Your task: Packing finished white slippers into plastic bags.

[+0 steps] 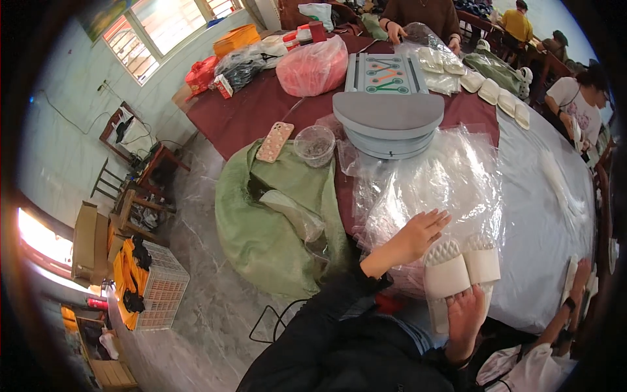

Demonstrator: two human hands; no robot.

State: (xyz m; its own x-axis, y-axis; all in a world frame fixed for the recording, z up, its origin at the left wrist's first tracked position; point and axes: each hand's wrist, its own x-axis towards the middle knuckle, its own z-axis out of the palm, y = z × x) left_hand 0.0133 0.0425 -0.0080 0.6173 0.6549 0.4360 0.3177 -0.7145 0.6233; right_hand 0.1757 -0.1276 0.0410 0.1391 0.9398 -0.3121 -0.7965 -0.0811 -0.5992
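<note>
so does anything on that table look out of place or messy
Mostly tidy work clutter. The pile of clear plastic bags sprawls loose and crumpled over the table edge under the left hand, and a green sack sags open off the table's side. The pair of white slippers in the right hand sits neatly together.

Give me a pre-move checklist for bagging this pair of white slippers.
1. Slippers paired side by side, soles up: ok.
2. Right hand holds the pair at one end: ok.
3. Left hand flat on the clear plastic bags: ok.
4. Single bag separated from the stack: cannot tell.
5. Bag mouth opened: not ok, none seen open.
6. Grey machine clear of the hands: ok.
</note>
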